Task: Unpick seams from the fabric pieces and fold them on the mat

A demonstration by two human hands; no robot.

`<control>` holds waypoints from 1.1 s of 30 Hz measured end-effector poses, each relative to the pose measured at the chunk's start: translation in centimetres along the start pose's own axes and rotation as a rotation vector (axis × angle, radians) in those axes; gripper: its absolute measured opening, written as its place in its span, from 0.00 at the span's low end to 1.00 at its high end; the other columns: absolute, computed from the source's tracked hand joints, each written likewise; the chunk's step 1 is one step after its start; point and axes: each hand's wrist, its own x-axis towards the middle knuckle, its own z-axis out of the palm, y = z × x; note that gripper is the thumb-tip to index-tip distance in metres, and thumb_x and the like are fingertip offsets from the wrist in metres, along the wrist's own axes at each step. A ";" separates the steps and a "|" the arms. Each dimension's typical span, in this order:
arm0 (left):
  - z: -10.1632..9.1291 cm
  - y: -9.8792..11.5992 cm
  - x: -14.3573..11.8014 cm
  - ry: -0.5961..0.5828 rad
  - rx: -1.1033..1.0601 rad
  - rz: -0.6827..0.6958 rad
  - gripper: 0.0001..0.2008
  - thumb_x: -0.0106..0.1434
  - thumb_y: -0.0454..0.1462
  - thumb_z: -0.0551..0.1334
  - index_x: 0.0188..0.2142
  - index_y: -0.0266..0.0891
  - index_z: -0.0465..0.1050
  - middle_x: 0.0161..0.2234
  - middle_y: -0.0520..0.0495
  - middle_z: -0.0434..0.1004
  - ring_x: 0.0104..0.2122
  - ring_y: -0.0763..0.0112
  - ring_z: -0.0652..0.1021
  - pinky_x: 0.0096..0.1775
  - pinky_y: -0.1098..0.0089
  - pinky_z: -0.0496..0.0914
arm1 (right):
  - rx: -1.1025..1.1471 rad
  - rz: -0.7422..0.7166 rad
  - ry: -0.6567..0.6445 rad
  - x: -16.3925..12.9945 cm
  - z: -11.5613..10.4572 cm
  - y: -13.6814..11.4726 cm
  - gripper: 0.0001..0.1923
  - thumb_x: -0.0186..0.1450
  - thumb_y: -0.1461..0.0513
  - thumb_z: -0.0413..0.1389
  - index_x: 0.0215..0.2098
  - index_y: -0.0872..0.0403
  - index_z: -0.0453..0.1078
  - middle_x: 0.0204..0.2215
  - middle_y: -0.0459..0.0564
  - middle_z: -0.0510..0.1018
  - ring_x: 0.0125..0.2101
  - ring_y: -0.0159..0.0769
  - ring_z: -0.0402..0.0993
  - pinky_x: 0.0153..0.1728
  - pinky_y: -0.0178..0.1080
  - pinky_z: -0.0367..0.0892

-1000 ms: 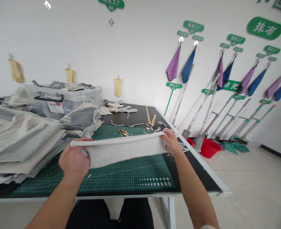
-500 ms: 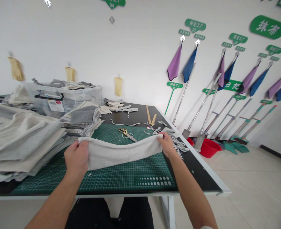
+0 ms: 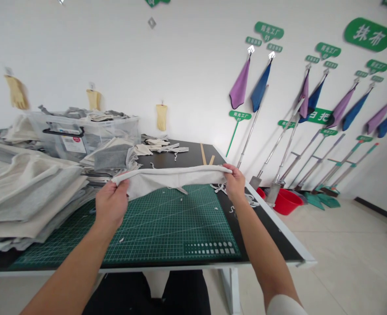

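**Cloth lifted clear of the mat and stretched between two hands**

The white cloth strip (image 3: 174, 178) now hangs in the air at the centre of the frame, above the far half of the green cutting mat (image 3: 167, 227). Half a second ago it sagged low over the mat's middle; now it is raised, carried away from the person and pulled nearly level. The work looks to have passed from handling the piece on the mat to holding it up taut, and the mat's near half lies uncovered. The left hand (image 3: 111, 203) is closed on the strip's left end, fingers pinched over the fabric; the right hand (image 3: 234, 181) is clamped on the right end in the same way.

Counted: one strip held, two hands, one mat. The scissors seen earlier on the mat are hidden behind the cloth, save what may be a blade tip below its edge. Two wooden sticks (image 3: 206, 156) lie on the black table (image 3: 272, 232) beyond. At centre left, one clear plastic bin (image 3: 82, 133) holds fabric, with stacks of folded cloth (image 3: 29, 188) filling the left side. Three yellow gloves (image 3: 161, 116) hang on the wall. At right, purple and blue rags (image 3: 250, 85) hang in pairs, four pairs fully in view, above leaning mop handles and one red basin (image 3: 287, 202).
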 end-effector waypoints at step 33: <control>-1.8 -4.1 -15.8 -0.647 0.732 1.096 0.13 0.62 0.28 0.51 0.42 0.35 0.72 0.39 0.43 0.77 0.40 0.62 0.74 0.42 0.63 0.67 | -0.426 -0.614 -0.652 -23.5 2.7 -3.1 0.19 0.56 0.68 0.49 0.46 0.56 0.66 0.37 0.53 0.75 0.47 0.41 0.67 0.61 0.53 0.49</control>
